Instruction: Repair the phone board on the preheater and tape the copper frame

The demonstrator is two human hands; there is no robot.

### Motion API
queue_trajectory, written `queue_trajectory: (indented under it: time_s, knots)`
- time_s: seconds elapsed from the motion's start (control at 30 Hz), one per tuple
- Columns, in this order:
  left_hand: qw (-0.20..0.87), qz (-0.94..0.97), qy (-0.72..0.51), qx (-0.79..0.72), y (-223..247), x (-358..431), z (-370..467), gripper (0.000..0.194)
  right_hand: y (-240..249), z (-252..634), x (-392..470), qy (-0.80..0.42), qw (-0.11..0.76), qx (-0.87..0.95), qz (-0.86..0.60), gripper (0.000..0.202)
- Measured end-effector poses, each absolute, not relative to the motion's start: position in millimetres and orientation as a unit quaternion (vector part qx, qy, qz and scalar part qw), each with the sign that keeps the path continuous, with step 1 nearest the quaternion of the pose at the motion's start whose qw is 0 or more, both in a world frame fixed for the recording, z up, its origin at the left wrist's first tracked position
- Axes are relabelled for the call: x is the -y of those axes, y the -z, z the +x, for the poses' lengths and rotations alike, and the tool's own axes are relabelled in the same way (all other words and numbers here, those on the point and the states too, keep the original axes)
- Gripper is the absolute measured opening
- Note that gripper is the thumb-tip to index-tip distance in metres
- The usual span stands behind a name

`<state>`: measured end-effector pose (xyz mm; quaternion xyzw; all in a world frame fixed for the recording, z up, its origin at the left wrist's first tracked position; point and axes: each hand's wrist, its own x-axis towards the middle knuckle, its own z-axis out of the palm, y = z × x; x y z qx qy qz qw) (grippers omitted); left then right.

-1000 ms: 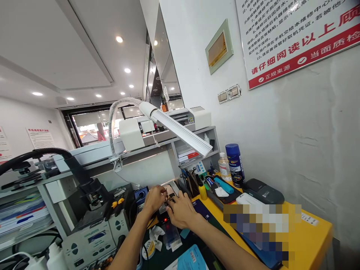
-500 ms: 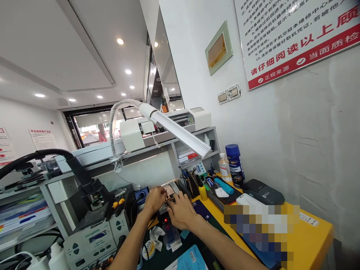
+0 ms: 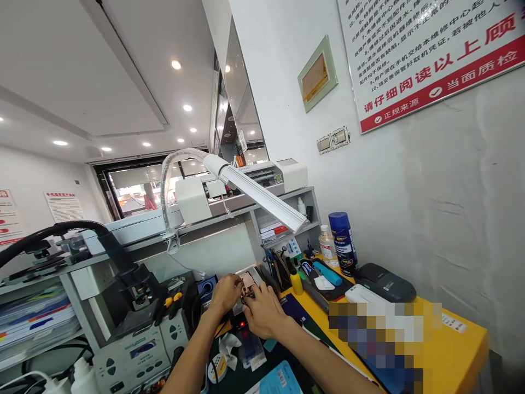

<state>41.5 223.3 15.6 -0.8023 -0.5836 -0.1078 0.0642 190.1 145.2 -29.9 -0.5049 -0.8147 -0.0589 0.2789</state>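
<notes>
My left hand is closed, thumb and fingertips pinched at the left edge of a small copper-coloured part. My right hand curls its fingers over the lower right side of the same part, where small dark pieces show between the fingertips. Much of the part is hidden by the fingers, and its exact kind is too small to tell. Both hands are close together above the far end of the dark green mat. Just below them a small red light glows.
On the left stand a grey soldering station and a black microscope arm. A white lamp hangs overhead. To the right are tweezers and tools, a yellow bottle, a blue spray can and a black case.
The view has shifted slightly. My right fingers have moved a little on the copper-coloured part, and my right forearm lies a bit lower. My left hand keeps nearly the same pose.
</notes>
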Motion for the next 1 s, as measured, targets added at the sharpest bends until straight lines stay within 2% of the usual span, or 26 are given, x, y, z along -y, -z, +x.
queue_trajectory:
  time_s: [0.4, 0.8, 1.0]
  knots:
    - [0.060, -0.794, 0.110, 0.595, -4.5, -225.9, 38.7, 0.033, 33.7, 190.0, -150.1, 0.090, 0.284, 0.809, -0.507, 0.033]
    - [0.061, -0.792, 0.102, 0.599, -5.2, -231.8, 39.2, 0.033, 18.7, 207.9, -155.0, 0.038, 0.326, 0.765, -0.554, 0.036]
    - [0.064, -0.792, 0.086, 0.601, -6.0, -230.8, 40.0, 0.032, 20.0, 210.6, -154.3, 0.044, 0.297, 0.799, -0.522, 0.035]
